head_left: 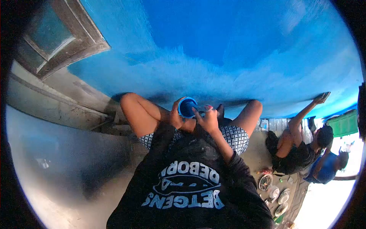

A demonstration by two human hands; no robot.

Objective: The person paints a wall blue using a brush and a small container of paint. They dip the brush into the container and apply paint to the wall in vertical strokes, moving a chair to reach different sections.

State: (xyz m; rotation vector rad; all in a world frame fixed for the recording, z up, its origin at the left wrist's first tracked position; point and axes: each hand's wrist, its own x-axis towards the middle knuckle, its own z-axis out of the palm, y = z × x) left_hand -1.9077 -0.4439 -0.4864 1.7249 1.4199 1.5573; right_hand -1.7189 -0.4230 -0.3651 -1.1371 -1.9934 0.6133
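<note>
Right hand (pixel 207 120) has its fingers closed on what looks like a brush (pixel 208 108), its long axis running leftward, the tip at the blue cup (pixel 183 111). Left hand (pixel 175 116), nearer the cup, curls round its side. Beyond both hands, the blue wall (pixel 187 65); well to their right, another person's hand (pixel 318 100) against it.

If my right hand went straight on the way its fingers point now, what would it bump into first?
Most likely the blue cup held in your left hand. Your right hand has its fingers right by the rim, though whether they already touch is hard to tell from above.
</note>
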